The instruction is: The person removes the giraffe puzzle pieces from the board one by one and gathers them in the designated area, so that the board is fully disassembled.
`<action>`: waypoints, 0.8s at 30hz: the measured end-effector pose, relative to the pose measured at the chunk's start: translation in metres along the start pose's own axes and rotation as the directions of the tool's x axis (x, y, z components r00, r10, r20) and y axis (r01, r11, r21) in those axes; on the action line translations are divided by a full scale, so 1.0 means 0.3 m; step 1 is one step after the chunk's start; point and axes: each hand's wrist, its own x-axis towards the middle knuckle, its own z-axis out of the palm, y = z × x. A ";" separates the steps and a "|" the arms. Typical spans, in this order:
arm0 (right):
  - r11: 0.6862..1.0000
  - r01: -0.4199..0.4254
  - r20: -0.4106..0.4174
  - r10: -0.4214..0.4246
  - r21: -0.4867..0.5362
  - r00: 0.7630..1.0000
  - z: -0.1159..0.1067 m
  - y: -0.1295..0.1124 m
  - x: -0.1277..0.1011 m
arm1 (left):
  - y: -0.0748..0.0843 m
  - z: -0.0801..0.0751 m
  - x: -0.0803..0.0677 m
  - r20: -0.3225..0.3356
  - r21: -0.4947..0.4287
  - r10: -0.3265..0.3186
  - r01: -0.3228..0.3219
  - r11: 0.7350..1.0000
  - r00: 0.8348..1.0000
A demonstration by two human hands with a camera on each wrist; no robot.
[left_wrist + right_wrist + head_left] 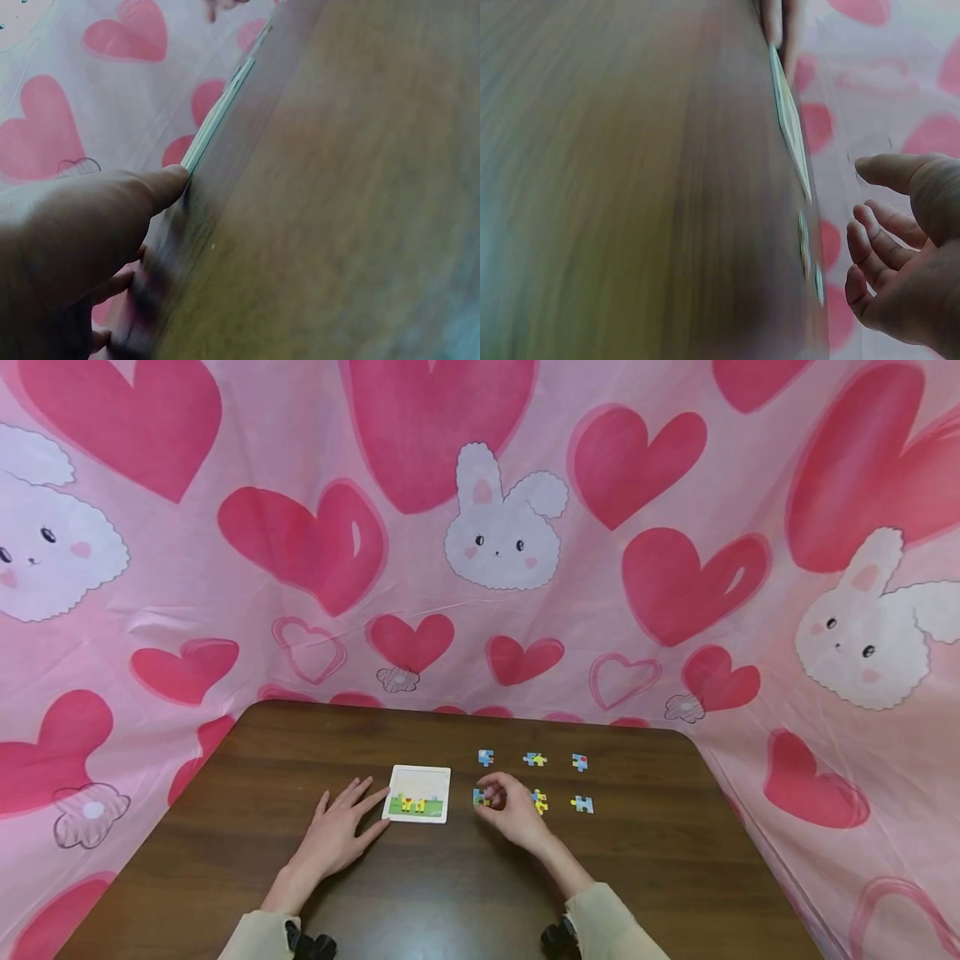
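A white-framed puzzle board (pixel 419 770) lies flat on the table, its lower part filled with a green and yellow picture. My left hand (pixel 335 835) rests on the table with fingers spread, thumb and a fingertip at the board's left edge. In the left wrist view the thumb (pixel 161 187) touches the board's side. My right hand (pixel 513 810) hovers over a blue-green puzzle piece (pixel 477 797), partly covering it. The right wrist view shows thumb and loosely bent fingers (pixel 889 247) apart with nothing between them. A yellow piece (pixel 540 802) is partly hidden behind that hand.
Other puzzle pieces lie right of the board: a blue-white one (pixel 486 757), a yellow one (pixel 535 760), one with a red spot (pixel 580 762), and a pale blue one (pixel 582 804). The dark wooden table (pixel 420 893) meets a pink heart-patterned cloth (pixel 450 602) behind it.
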 end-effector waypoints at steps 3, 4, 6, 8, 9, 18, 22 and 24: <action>0.998 0.057 0.059 -0.056 -0.006 0.997 0.068 -0.046 0.028 | -0.002 0.001 0.000 0.003 0.000 -0.001 0.001 1.000 1.000; 0.997 0.071 0.080 -0.070 -0.009 0.994 0.089 -0.060 0.037 | -0.002 0.001 0.000 0.002 -0.002 -0.001 0.001 1.000 1.000; 0.996 0.087 0.117 -0.086 -0.007 0.989 0.131 -0.087 0.057 | -0.003 0.001 0.000 -0.001 -0.003 0.002 -0.002 1.000 1.000; 0.996 0.093 0.154 -0.091 -0.002 0.984 0.168 -0.107 0.075 | -0.004 0.001 0.000 -0.005 -0.003 0.005 -0.005 1.000 1.000; 0.996 0.091 0.171 -0.089 -0.003 0.981 0.185 -0.115 0.084 | -0.004 0.000 0.000 -0.006 -0.002 0.007 -0.007 1.000 1.000; 0.994 0.074 0.243 -0.054 -0.075 0.969 0.275 -0.135 0.148 | -0.005 -0.002 0.001 -0.022 -0.003 0.020 -0.020 1.000 1.000; 0.992 0.087 0.252 -0.060 -0.094 0.966 0.293 -0.134 0.165 | -0.008 -0.002 -0.002 -0.027 -0.007 0.025 -0.025 1.000 0.999; 0.991 0.089 0.252 -0.060 -0.102 0.966 0.303 -0.131 0.170 | -0.009 -0.001 -0.002 -0.030 -0.009 0.029 -0.029 1.000 0.999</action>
